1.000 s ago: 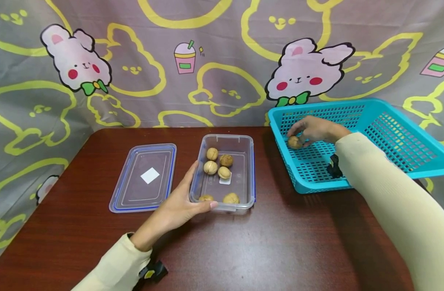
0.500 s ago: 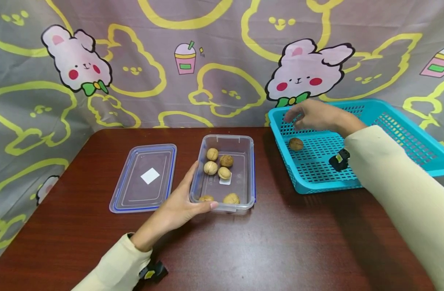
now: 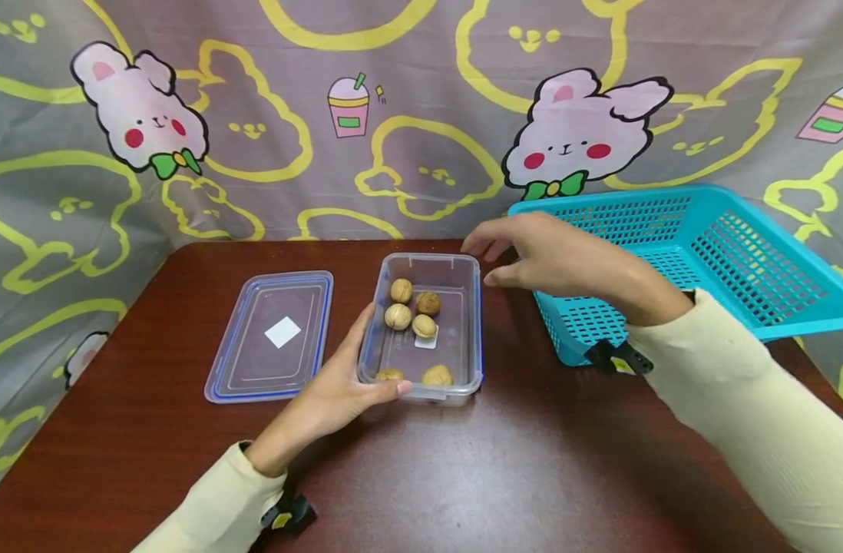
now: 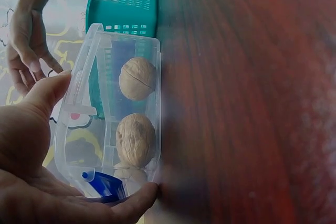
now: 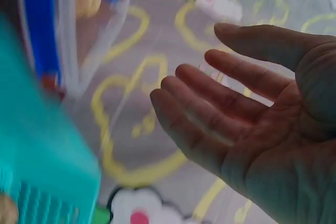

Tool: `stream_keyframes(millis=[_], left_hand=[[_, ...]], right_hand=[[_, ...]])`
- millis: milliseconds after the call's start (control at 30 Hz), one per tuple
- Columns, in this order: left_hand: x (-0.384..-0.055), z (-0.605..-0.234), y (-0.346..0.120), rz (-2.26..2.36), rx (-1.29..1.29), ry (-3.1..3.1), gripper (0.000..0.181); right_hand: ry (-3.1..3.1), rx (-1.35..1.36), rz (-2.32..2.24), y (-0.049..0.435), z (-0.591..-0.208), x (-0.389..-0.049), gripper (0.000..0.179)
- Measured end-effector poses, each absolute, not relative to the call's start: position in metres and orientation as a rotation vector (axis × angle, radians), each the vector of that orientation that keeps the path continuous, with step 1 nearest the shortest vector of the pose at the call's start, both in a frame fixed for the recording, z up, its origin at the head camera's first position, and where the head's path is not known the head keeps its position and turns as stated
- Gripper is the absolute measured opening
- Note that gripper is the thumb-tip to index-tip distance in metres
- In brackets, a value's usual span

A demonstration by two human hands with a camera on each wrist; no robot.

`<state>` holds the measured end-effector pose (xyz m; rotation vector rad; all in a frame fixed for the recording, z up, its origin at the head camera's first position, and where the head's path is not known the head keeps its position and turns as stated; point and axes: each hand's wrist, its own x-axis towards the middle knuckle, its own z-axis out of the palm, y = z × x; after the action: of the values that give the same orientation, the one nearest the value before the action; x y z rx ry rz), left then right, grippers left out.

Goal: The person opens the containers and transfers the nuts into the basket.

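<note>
My left hand [image 3: 338, 390] grips the near left corner of a clear plastic food container [image 3: 478, 338], thumb over the rim. Several walnuts [image 3: 398, 316] lie in the container, one darker than the others. In the left wrist view, walnuts [image 4: 135, 139] show through its wall beside a blue clip [image 4: 106, 185]. My right hand [image 3: 553, 257] hovers just right of the container, above the left side of a turquoise basket [image 3: 670, 201]. The right wrist view shows its fingers loosely extended and its palm bare. A walnut [image 5: 7, 211] in the basket is partly seen there; my hand and arm hide it from the head view.
A clear lid [image 3: 256, 361] with a blue seal and a white label lies left of the container on the dark wooden table [image 3: 463, 476]. A patterned cloth [image 3: 269, 100] hangs behind the table.
My right hand has let go of the walnut in the basket, risen, and moved left toward the container without it. My left hand and the container have stayed put.
</note>
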<state>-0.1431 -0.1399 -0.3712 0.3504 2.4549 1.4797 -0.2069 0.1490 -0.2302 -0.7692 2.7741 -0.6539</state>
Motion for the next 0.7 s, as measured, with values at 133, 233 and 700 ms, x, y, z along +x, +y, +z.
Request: stream_keyframes(millis=[133, 233, 700], left_hand=[[-0.144, -0.371, -0.139, 1.476, 0.342, 2.454, 0.121], [-0.144, -0.371, -0.140, 1.478, 0.341, 2.455, 0.121], [-0.146, -0.372, -0.141, 1.470, 0.368, 2.454, 0.120]], right_hand=[[2.745, -0.848, -0.693, 0.130, -0.244, -0.191, 0.039], [2.699, -0.923, -0.755, 0.119, -0.257, -0.187, 0.038], [2.247, -0.895, -1.123, 0.083, -0.319, -0.202, 0.035]])
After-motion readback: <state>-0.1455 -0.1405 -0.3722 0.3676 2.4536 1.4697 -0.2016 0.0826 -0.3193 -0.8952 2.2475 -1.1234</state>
